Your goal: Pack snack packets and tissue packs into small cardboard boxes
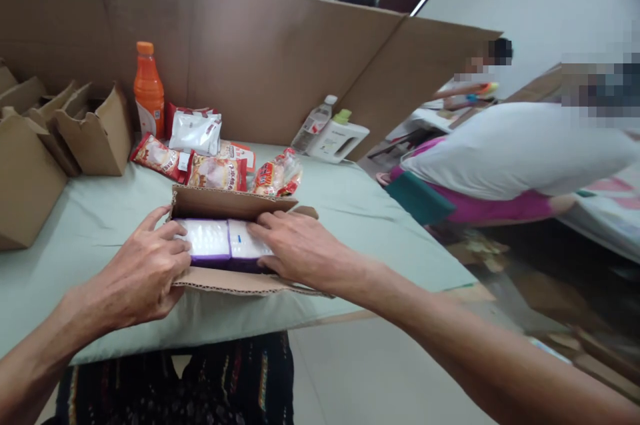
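Observation:
An open cardboard box (235,283) stands in front of me with its flaps up. Inside it, two white-and-purple plastic-wrapped packs (204,238) sit side by side. My left hand (150,265) grips the box's left end, its fingertips over the rim and against the left pack. At the other end, my right hand (305,245) reaches into the box, with fingers on top of the right pack (241,246) and the thumb at its near side. The right end of that pack is hidden under this hand.
Behind the box lie red-and-white snack packets (216,173) and a silver pouch (196,132). An orange bottle (150,95), a clear bottle (314,126) and a white jug (336,142) stand along a cardboard partition (280,58). Open boxes (95,131) are at left; a person (500,151) bends at right.

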### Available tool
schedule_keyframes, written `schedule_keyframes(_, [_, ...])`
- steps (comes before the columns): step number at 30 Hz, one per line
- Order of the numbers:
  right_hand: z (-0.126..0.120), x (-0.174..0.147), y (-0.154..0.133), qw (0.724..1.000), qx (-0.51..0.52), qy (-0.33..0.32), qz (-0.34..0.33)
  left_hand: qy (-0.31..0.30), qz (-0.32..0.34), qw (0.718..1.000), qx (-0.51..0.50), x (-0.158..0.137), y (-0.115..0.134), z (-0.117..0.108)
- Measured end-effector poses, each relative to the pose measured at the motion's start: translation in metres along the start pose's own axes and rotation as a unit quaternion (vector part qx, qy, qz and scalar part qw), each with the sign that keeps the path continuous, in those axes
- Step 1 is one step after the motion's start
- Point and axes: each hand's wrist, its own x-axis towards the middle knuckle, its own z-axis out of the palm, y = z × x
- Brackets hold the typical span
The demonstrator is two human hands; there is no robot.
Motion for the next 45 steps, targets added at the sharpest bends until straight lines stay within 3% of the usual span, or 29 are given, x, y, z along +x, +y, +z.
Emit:
schedule_keyframes(3, [-0.002, -0.005, 0.011, 0.997, 0.052, 0.047, -0.03, 0.007, 0.011, 1.0, -0.007, 0.002, -0.004, -0.002])
schedule_keyframes(5, [0.001, -0.015, 0.024, 0.982, 0.115, 0.143, -0.046, 0.03, 0.029, 0.999, -0.011, -0.001, -0.004, -0.001])
schedule_keyframes(8, [0.011, -0.035, 0.041, 0.928, 0.185, 0.323, -0.017, 0.118, 0.041, 0.992, -0.023, -0.012, 0.0, 0.005])
schedule_keyframes(11, [0.027, -0.049, 0.05, 0.886, 0.215, 0.41, 0.03, 0.197, -0.022, 0.98, -0.033, -0.027, 0.009, 0.013])
schedule_keyframes(14, [0.042, -0.054, 0.048, 0.883, 0.258, 0.388, 0.053, 0.206, -0.107, 0.971, -0.052, -0.035, 0.016, 0.019])
schedule_keyframes(19, [0.048, -0.048, 0.039, 0.89, 0.363, 0.274, -0.02, 0.169, -0.125, 0.972, -0.107, -0.032, 0.016, 0.024])
schedule_keyframes(24, [0.048, -0.044, 0.044, 0.882, 0.42, 0.21, -0.052, 0.19, -0.18, 0.964, -0.046, -0.019, 0.016, 0.027])
schedule_keyframes(26, [0.047, -0.044, 0.049, 0.866, 0.44, 0.236, -0.029, 0.207, -0.18, 0.961, -0.032, -0.013, 0.016, 0.029])
schedule_keyframes(29, [0.047, -0.04, 0.055, 0.842, 0.415, 0.345, 0.012, 0.208, -0.173, 0.962, -0.023, -0.006, 0.017, 0.032])
schedule_keyframes(31, [0.051, -0.034, 0.055, 0.845, 0.375, 0.382, 0.012, 0.202, -0.179, 0.963, -0.008, -0.006, 0.018, 0.033])
schedule_keyframes(35, [0.072, -0.022, 0.046, 0.897, 0.326, 0.291, -0.071, 0.193, -0.192, 0.962, -0.003, -0.011, 0.014, 0.034])
schedule_keyframes(38, [0.089, -0.022, 0.044, 0.912, 0.314, 0.243, -0.099, 0.166, -0.191, 0.966, -0.055, -0.015, 0.001, 0.034])
schedule_keyframes(41, [0.1, -0.028, 0.046, 0.91, 0.305, 0.248, -0.13, 0.09, -0.16, 0.974, -0.135, -0.016, -0.018, 0.034])
schedule_keyframes(45, [0.116, -0.037, 0.041, 0.897, 0.287, 0.307, -0.135, 0.013, -0.141, 0.964, -0.223, -0.02, -0.032, 0.034])
